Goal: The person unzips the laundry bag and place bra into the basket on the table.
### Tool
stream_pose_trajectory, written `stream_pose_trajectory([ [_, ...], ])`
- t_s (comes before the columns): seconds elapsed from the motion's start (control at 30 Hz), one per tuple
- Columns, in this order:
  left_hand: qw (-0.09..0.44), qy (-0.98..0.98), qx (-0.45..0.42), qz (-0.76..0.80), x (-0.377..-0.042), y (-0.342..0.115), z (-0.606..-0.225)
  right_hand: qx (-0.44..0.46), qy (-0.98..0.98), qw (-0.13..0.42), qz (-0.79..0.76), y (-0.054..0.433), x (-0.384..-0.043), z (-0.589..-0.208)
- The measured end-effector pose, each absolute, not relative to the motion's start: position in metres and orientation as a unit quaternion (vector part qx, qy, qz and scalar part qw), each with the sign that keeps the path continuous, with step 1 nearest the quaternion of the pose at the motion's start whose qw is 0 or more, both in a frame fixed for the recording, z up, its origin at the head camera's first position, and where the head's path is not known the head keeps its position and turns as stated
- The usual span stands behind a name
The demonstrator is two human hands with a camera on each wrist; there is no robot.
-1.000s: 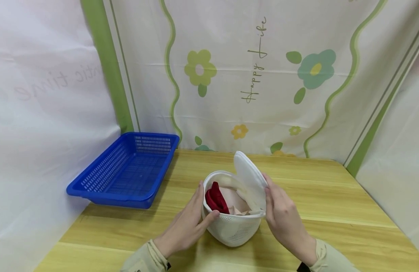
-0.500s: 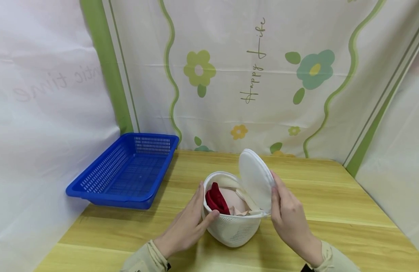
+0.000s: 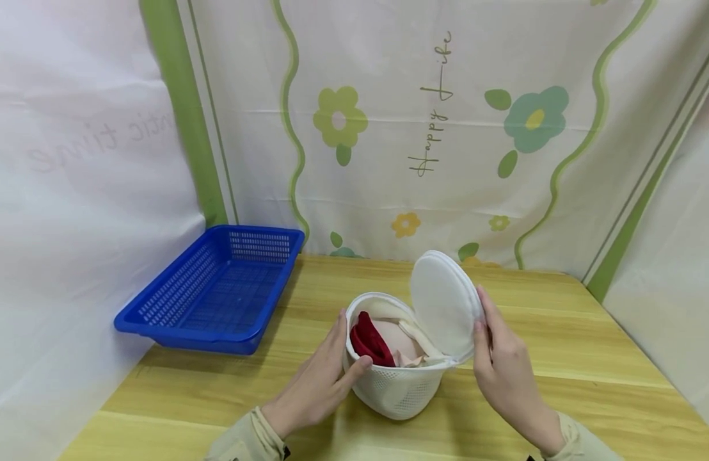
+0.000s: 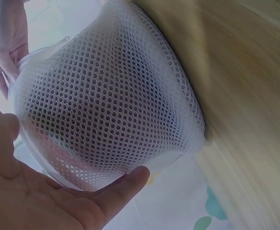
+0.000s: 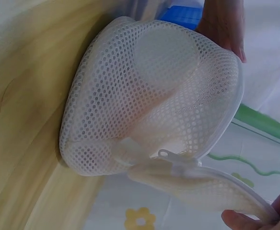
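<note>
A white mesh laundry bag [image 3: 397,390] stands on the wooden table with its round lid [image 3: 443,307] raised to the right. Inside lie a dark red cloth item [image 3: 370,339] and pale pink fabric [image 3: 397,339]. My left hand [image 3: 317,378] rests against the bag's left side, fingers extended along it and thumb at the front rim. My right hand [image 3: 507,362] pinches the lid's outer edge between thumb and fingers. A zipper pull [image 5: 166,153] hangs by the lid's hinge in the right wrist view. Through the mesh, the contents show only faintly.
A blue plastic basket [image 3: 233,294] with slotted sides sits at the left of the table [image 3: 562,358]. White flowered curtains [image 3: 377,186] enclose the back and both sides.
My right hand has moved right, swinging the lid wider and further back from the bag's mouth. The left hand and the bag have stayed in place.
</note>
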State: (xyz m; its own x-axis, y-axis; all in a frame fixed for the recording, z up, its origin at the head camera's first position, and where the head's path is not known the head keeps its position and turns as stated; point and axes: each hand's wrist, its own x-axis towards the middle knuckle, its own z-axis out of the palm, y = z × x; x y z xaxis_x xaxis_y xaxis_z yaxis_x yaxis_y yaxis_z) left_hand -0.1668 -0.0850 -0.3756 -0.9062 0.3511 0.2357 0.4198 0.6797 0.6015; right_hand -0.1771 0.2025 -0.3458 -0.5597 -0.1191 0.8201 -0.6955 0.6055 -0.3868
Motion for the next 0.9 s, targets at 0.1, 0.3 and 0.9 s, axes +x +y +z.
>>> stream_pose_trajectory([
  [0.1,0.044,-0.917,-0.208,-0.339,-0.167,-0.085,-0.375,0.242,-0.803,0.39,0.38,0.207,-0.175,-0.349],
  [0.3,0.049,-0.915,-0.213,-0.338,-0.166,-0.085,-0.376,0.243,-0.789,0.36,0.433,0.215,-0.172,-0.352],
  [0.9,0.039,-0.915,-0.216,-0.34,-0.166,-0.082,-0.374,0.182,-0.815,0.296,0.464,0.237,-0.163,-0.363],
])
